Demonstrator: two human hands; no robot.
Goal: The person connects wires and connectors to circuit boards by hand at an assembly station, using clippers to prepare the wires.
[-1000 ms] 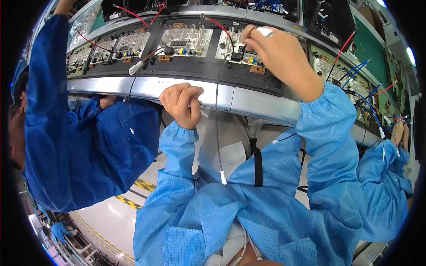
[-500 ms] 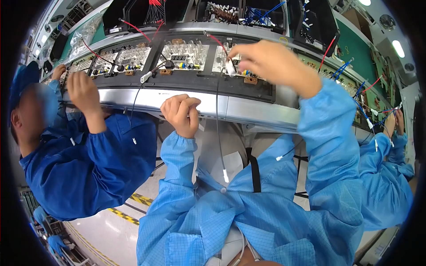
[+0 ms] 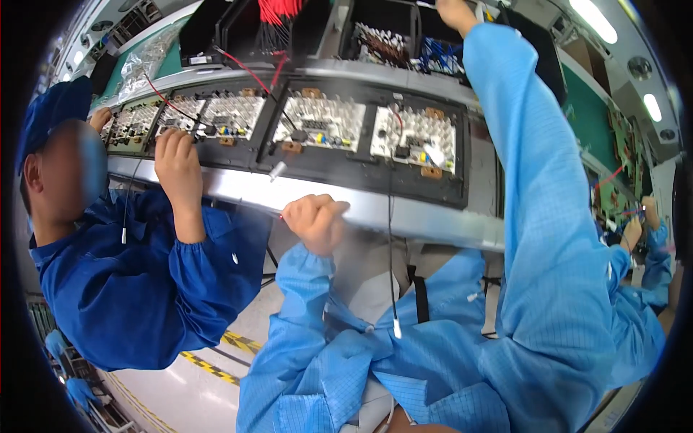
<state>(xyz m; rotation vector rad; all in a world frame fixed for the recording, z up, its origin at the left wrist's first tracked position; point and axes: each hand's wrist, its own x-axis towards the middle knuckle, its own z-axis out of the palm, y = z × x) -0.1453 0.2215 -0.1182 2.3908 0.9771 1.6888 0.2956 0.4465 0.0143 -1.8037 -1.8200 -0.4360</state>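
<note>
Curling narrow at the near edge of the silver metal rail (image 3: pixel 440 224): bare left hand (image 3: pixel 316 221), contents I cannot tell. White rectangular circuit board (image 3: pixel 415 137): right edge of black tray (image 3: pixel 346 170). Bare right hand (image 3: pixel 456 16): beyond tray's far edge; grip, I cannot tell.

Free room over the circuit board (image 3: pixel 415 137), black cable (image 3: pixel 390 252) across the rail (image 3: pixel 442 225)
</note>
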